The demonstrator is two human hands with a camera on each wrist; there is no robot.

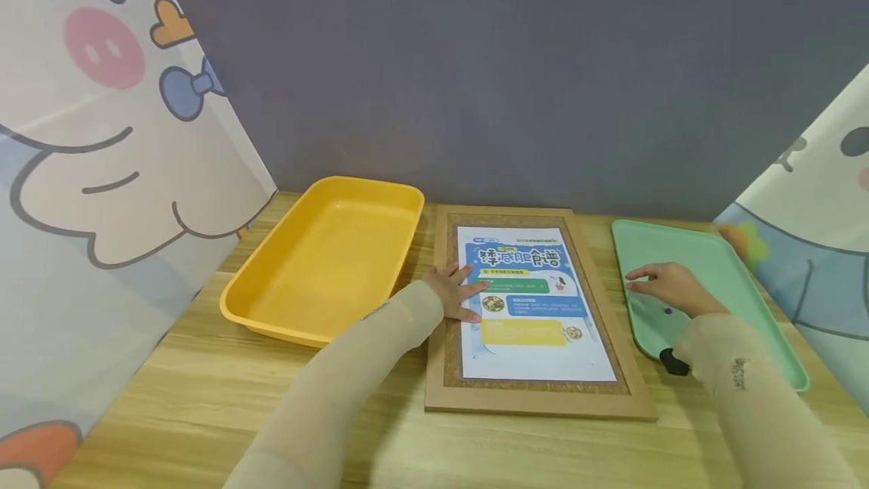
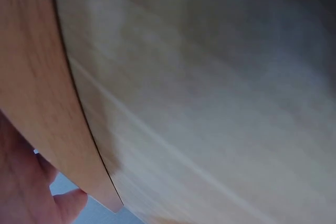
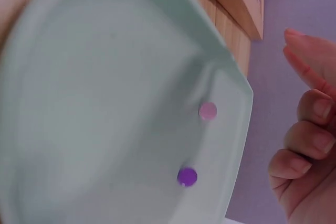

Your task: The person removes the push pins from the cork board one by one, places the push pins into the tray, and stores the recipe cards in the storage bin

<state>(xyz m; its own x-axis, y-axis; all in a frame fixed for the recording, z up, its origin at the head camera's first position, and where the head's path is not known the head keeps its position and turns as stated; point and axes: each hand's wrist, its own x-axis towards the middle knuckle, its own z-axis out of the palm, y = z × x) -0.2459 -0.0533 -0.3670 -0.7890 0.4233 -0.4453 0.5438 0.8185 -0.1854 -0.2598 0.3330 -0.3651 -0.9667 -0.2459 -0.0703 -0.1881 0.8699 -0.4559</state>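
My left hand point(image 1: 453, 291) lies with fingers spread on the left side of a printed sheet point(image 1: 536, 361), which rests on a wood-framed cork board point(image 1: 543, 401). The left wrist view shows part of that hand point(image 2: 26, 182) beside the wooden frame point(image 2: 47, 77). Over the light green tray point(image 1: 720, 270) is my right hand point(image 1: 672, 289). Its thumb and index finger come close together and the other fingers curl loosely; no held item shows. Two small round pieces, one pink point(image 3: 208, 111) and one purple point(image 3: 187, 177), lie in the tray, apart from the hand.
A yellow tray point(image 1: 333, 270) stands left of the board, close to its frame. Behind the wooden table point(image 1: 224, 398) rises a dark grey panel point(image 1: 475, 81). Cartoon-printed panels point(image 1: 102, 172) flank both sides. A black object point(image 1: 674, 362) sits by the right wrist.
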